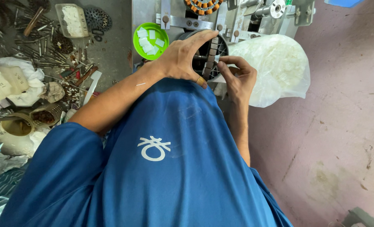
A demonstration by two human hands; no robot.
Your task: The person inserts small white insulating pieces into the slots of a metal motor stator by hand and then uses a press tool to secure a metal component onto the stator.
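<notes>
My left hand (186, 56) grips the rim of a round dark slotted metal core (214, 52) mounted on a metal fixture (237, 17). At the core's lower right edge, my right hand (237, 75) pinches a small white paper slip (217, 59) between thumb and fingertips. A green round lid (151, 40) holding several white paper slips sits just left of the core. My blue shirt fills the lower part of the view and hides the core's lower part.
A clear plastic bag (279, 67) of white material lies right of the core. A wound copper-coloured core (203, 5) sits at the top. The bench at left (44, 54) is cluttered with bolts, tools, gears and rags. Pink floor (342, 126) lies to the right.
</notes>
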